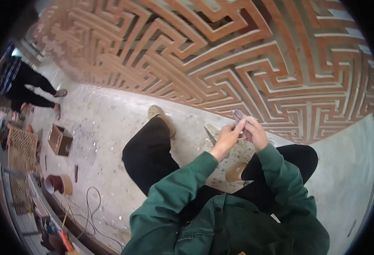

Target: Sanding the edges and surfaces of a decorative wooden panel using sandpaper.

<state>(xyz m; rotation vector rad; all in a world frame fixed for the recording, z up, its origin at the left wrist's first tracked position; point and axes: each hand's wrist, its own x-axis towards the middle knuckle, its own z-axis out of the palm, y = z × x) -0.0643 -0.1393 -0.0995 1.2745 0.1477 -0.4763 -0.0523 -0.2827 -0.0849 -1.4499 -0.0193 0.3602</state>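
In front of my knees my two hands meet, close to the lower edge of a large openwork lattice panel (187,55) with a brown maze-like pattern. A flat greyish-purple piece (238,114), its exact kind unclear, sticks up between them. My right hand (256,134) is closed round it. The fingers of my left hand (227,139) are closed against the same piece from the other side. Beside my left wrist shows a narrow pointed tool with a dark blade (210,135); its other end is partly hidden by the wrist.
Pale, stained floor (106,127) lies around my feet. At the left are a brown open box (60,140), a roll of brown band (59,185) and a loose grey cable (92,208). Another person in dark trousers (34,80) stands at the far left, near a smaller lattice panel (22,148).
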